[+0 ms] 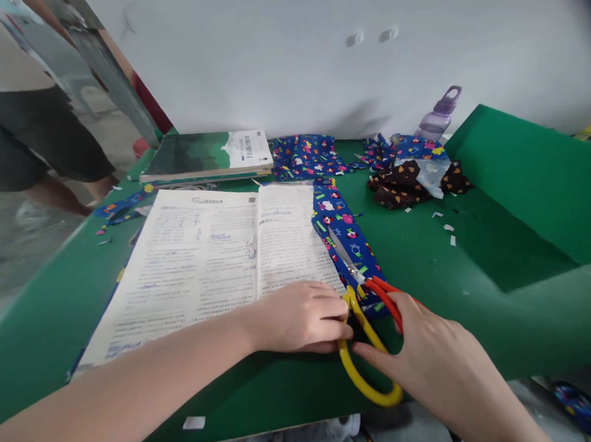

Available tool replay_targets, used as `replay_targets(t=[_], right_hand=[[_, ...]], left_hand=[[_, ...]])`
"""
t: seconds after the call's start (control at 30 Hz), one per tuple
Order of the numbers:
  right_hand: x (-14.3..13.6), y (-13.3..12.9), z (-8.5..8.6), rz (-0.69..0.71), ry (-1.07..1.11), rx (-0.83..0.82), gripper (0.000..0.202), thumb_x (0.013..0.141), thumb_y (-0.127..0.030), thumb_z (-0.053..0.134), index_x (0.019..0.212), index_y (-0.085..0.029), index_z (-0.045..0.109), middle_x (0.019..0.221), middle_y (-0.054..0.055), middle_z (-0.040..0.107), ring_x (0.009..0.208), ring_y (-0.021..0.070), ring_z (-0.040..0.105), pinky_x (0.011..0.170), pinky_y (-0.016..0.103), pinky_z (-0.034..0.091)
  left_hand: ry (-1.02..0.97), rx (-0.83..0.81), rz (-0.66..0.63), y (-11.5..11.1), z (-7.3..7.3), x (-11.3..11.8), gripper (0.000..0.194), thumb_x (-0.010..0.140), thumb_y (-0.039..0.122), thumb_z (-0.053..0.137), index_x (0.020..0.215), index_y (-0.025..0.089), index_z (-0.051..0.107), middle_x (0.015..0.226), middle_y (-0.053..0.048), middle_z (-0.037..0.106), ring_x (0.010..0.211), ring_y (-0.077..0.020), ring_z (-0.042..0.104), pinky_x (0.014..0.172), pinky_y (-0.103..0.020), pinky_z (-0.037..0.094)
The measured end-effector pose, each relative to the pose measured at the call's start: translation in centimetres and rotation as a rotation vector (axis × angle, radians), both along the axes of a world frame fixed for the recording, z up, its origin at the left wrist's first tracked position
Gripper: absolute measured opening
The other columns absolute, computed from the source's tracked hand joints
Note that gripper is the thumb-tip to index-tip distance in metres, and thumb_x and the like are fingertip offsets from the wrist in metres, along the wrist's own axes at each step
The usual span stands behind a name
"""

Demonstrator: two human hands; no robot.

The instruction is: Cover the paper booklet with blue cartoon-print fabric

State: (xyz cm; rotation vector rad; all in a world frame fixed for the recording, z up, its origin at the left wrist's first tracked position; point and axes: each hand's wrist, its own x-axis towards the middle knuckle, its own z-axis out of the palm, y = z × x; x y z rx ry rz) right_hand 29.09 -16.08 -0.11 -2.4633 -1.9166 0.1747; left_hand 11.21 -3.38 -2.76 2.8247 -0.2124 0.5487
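An open workbook (217,252) with printed pages lies in front of me, with dark-blue patterned cover material (351,234) sticking out past its right side. Bent over the book's lower right corner is my left hand (309,317), closed, fingertips beside the yellow handle; the thumb is mostly hidden. My right hand (434,352) grips scissors (369,376) with one yellow and one red handle, spread apart. One blade shows over the patterned strip, pointing away from me; the other is hard to make out.
Stacked books (206,153) stand at the back left, beside blue patterned scraps (304,157). Crumpled brown cloth (403,184) and a purple bottle (436,115) are at the back right. A raised green panel (533,180) borders the green table (428,266). A person (34,130) stands at left.
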Motion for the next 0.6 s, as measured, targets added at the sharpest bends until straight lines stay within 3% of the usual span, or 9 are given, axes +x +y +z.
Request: replay_targets(t=[0.13, 0.3, 0.43, 0.53, 0.6], right_hand=[[-0.37, 0.09, 0.16, -0.042, -0.041, -0.045, 0.051, 0.075, -0.054, 0.054, 0.111, -0.018, 0.052, 0.072, 0.006, 0.068, 0.061, 0.0265, 0.065, 0.052, 0.035, 0.043], [-0.3, 0.09, 0.05, -0.054, -0.051, -0.04, 0.048, 0.073, -0.05, 0.054, 0.109, -0.019, 0.052, 0.067, 0.004, 0.066, 0.056, 0.0256, 0.063, 0.049, 0.033, 0.04], [-0.14, -0.01, -0.27, -0.036, -0.039, 0.001, 0.046, 0.075, -0.051, 0.052, 0.106, -0.018, 0.053, 0.066, 0.004, 0.065, 0.056, 0.0243, 0.063, 0.049, 0.032, 0.038], [0.02, -0.14, -0.4, -0.026, -0.04, 0.013, 0.044, 0.075, -0.052, 0.051, 0.103, -0.017, 0.053, 0.064, 0.004, 0.064, 0.057, 0.0243, 0.063, 0.05, 0.032, 0.038], [0.17, -0.2, -0.4, -0.017, -0.038, 0.012, 0.044, 0.075, -0.052, 0.051, 0.102, -0.017, 0.053, 0.065, 0.004, 0.064, 0.058, 0.0244, 0.063, 0.05, 0.032, 0.037]], left_hand=[[0.001, 0.009, -0.002, -0.02, -0.02, -0.09, 0.022, 0.095, 0.027, 0.044, 0.101, 0.016, 0.063, 0.084, -0.006, 0.063, 0.081, -0.0172, 0.055, 0.081, -0.03, 0.049], [-0.033, -0.07, 0.062, -0.12, 0.27, -0.2, 0.019, 0.095, 0.02, 0.039, 0.105, 0.017, 0.055, 0.105, -0.007, 0.063, 0.096, -0.0174, 0.055, 0.088, -0.031, 0.047], [-0.089, -0.065, 0.295, -0.05, 0.2, -0.06, 0.015, 0.089, 0.012, 0.042, 0.097, 0.015, 0.055, 0.104, -0.009, 0.062, 0.098, -0.0186, 0.055, 0.09, -0.035, 0.047], [-0.053, -0.025, 0.478, 0.16, -0.2, 0.17, 0.023, 0.085, 0.008, 0.043, 0.104, 0.013, 0.056, 0.118, -0.011, 0.057, 0.115, -0.0219, 0.049, 0.1, -0.039, 0.041], [-0.01, 0.004, 0.53, 0.27, -0.53, 0.32, 0.025, 0.086, 0.009, 0.042, 0.106, 0.012, 0.057, 0.129, -0.01, 0.052, 0.124, -0.0228, 0.043, 0.107, -0.04, 0.035]])
